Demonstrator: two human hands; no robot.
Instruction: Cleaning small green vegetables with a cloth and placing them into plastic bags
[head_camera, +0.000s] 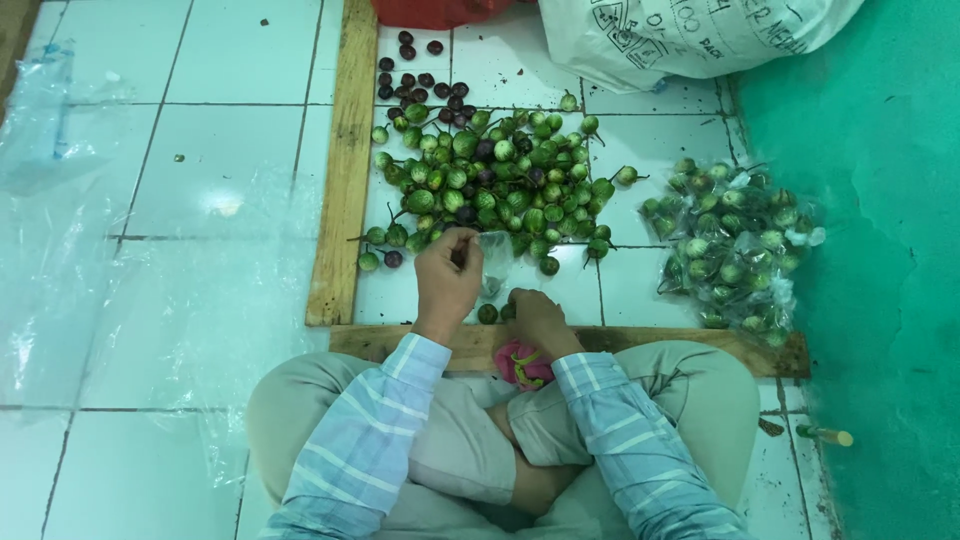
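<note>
My left hand (446, 280) is raised, its fingers pinched on the top edge of a small clear plastic bag (495, 262) that hangs in front of me. My right hand (540, 318) rests low on the white tile floor beside the bag's bottom, next to two small green round eggplants (488, 313); whether it grips one is hidden. Just beyond lies a heap of small green eggplants (500, 185), with dark purple ones (420, 85) scattered at its far end. A pink bundle (523, 364) lies in my lap.
Wooden planks (345, 160) border the heap on the left and along my knees. Filled clear bags of eggplants (735, 250) are piled at the right by the green wall (880, 200). A white sack (680, 35) stands behind; clear plastic sheeting (90, 250) covers the left tiles.
</note>
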